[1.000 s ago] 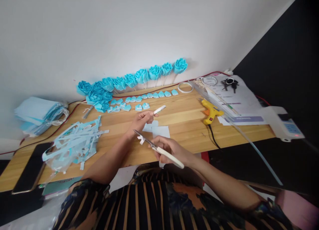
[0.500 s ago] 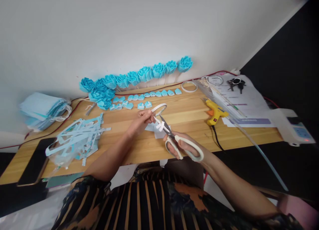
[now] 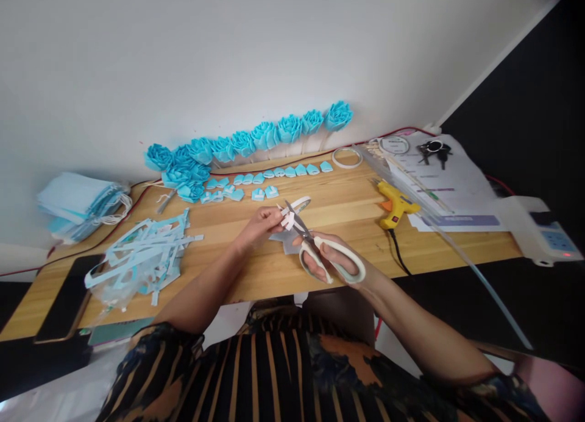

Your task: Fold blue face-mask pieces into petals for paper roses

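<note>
My left hand (image 3: 261, 222) pinches a thin white strip (image 3: 298, 203) that curls up and to the right above the wooden table (image 3: 347, 227). My right hand (image 3: 329, 262) grips white-handled scissors (image 3: 320, 254), fingers through the loops. The blades point up-left and meet the strip close to my left fingertips, where small white scraps cling to them. A pale blue-white sheet (image 3: 282, 238) lies on the table under both hands.
Blue fabric roses (image 3: 256, 139) line the wall, with a row of small folded blue pieces (image 3: 269, 177) in front. A heap of cut strips (image 3: 141, 254), stacked masks (image 3: 77, 203) and a phone (image 3: 64, 297) lie left. A yellow glue gun (image 3: 393, 204), tape ring (image 3: 346, 158), papers and keys (image 3: 432, 149) lie right.
My right hand has swung the scissors up from near my body to the strip and turned them blades-forward. The left hand has stayed put, and the strip now curls more.
</note>
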